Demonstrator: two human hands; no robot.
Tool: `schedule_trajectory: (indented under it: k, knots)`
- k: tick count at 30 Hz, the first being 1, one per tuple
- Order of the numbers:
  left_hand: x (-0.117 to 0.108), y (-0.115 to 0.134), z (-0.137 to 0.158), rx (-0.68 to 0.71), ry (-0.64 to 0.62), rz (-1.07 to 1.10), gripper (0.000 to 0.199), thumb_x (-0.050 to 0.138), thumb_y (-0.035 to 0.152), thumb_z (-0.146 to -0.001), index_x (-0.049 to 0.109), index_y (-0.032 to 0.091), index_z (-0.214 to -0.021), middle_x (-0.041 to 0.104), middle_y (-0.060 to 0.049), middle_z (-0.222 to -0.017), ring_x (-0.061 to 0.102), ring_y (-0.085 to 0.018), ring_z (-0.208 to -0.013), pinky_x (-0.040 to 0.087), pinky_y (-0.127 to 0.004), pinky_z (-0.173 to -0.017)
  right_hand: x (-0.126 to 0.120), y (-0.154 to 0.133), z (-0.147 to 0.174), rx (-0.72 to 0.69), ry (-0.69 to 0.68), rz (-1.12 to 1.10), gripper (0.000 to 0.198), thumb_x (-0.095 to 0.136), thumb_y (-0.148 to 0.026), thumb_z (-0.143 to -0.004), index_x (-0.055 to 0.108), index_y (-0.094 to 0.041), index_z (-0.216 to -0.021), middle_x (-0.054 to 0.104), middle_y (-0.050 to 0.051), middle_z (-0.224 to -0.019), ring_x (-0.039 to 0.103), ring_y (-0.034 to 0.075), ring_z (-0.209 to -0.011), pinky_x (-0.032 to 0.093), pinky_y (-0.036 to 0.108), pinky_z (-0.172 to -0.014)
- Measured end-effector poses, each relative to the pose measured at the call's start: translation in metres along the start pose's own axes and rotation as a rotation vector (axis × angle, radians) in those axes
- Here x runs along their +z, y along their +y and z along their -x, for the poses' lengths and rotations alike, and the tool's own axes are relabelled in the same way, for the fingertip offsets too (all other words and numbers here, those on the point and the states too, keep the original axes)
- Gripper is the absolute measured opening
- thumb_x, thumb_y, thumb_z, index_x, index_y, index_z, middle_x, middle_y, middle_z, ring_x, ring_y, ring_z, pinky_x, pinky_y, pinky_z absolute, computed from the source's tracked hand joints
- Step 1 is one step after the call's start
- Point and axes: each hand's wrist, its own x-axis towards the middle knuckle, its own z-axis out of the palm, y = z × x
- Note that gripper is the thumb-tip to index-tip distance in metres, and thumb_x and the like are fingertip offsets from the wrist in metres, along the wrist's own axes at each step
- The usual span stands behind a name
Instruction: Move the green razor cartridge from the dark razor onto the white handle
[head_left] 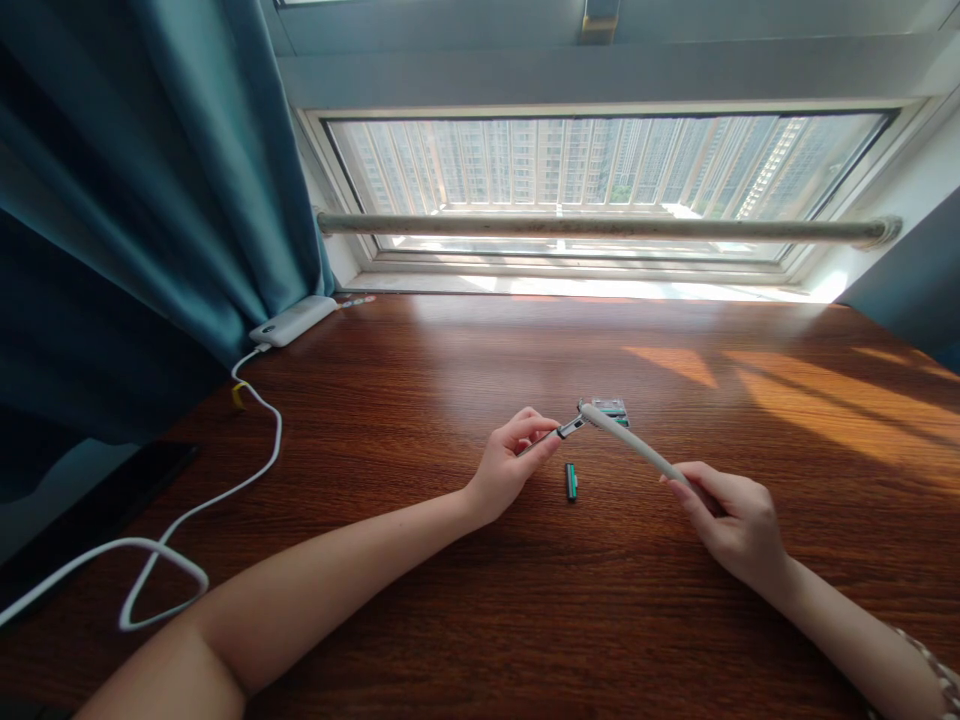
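Note:
My left hand (514, 460) is closed around the handle of a razor (571, 427), whose metal neck points to the right and away from me. In my right hand (739, 515) is a long, pale grey brush that looks like a toothbrush (637, 447). The brush's head end meets the razor's head, which it partly covers, so I cannot tell whether a blade is fitted. A black and green razor cartridge (571, 482) lies on the table just below the razor. Behind the brush sits a small clear plastic case (611, 408) with a green and dark cartridge in it.
The brown wood-grain table (420, 620) reaches to a window with a horizontal rail (570, 228). At the back left, a white power bank-like device (294, 320) trails a white cable (279, 430) beside a blue curtain (225, 150). A dark flat object (97, 510) is at the left edge.

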Motion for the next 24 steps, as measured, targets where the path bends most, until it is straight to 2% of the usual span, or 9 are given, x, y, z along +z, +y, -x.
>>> schedule_trajectory:
  k: [5, 10, 15, 20, 24]
  knots:
    - [-0.0002, 0.0023, 0.0004, 0.009, -0.005, -0.031, 0.020, 0.055, 0.033, -0.076, 0.064, 0.017, -0.085, 0.045, -0.002, -0.077, 0.041, -0.011, -0.068, 0.033, -0.021, -0.055, -0.0011, -0.0016, -0.0015, 0.036, 0.052, 0.025, 0.016, 0.050, -0.029, -0.081, 0.060, -0.016, -0.076, 0.036, -0.007, -0.043, 0.034, 0.006, -0.036, 0.028, 0.019, -0.039]
    - [-0.0001, 0.0048, 0.0006, 0.020, -0.012, -0.051, 0.020, 0.056, 0.032, -0.076, 0.065, 0.017, -0.085, 0.048, -0.003, -0.079, 0.044, -0.012, -0.072, 0.034, -0.023, -0.059, -0.0017, 0.0001, -0.0022, -0.045, 0.000, 0.018, 0.014, 0.052, -0.028, -0.080, 0.059, -0.016, -0.077, 0.042, -0.006, -0.045, 0.039, 0.007, -0.039, 0.032, 0.020, -0.043]
    - [0.0001, 0.0062, 0.0010, 0.022, -0.015, -0.064, 0.019, 0.056, 0.031, -0.076, 0.065, 0.017, -0.084, 0.049, -0.003, -0.081, 0.045, -0.012, -0.073, 0.034, -0.023, -0.060, -0.0018, 0.0013, -0.0013, 0.039, 0.076, 0.068, 0.017, 0.051, -0.030, -0.081, 0.059, -0.016, -0.075, 0.038, -0.006, -0.043, 0.035, 0.006, -0.036, 0.029, 0.020, -0.040]
    - [0.0002, 0.0066, 0.0009, 0.020, -0.015, -0.075, 0.019, 0.056, 0.031, -0.077, 0.064, 0.016, -0.084, 0.049, -0.003, -0.081, 0.043, -0.011, -0.072, 0.033, -0.023, -0.059, -0.0017, 0.0009, -0.0017, -0.042, 0.027, 0.054, 0.015, 0.051, -0.028, -0.080, 0.059, -0.016, -0.077, 0.042, -0.006, -0.045, 0.039, 0.006, -0.039, 0.032, 0.019, -0.043]
    - [0.0008, 0.0065, 0.0003, 0.018, -0.015, -0.074, 0.018, 0.056, 0.030, -0.076, 0.064, 0.015, -0.083, 0.049, -0.003, -0.080, 0.043, -0.011, -0.072, 0.032, -0.022, -0.058, -0.0023, 0.0011, -0.0027, -0.001, 0.073, 0.074, 0.015, 0.051, -0.028, -0.081, 0.059, -0.016, -0.075, 0.039, -0.007, -0.044, 0.036, 0.006, -0.036, 0.029, 0.019, -0.040]
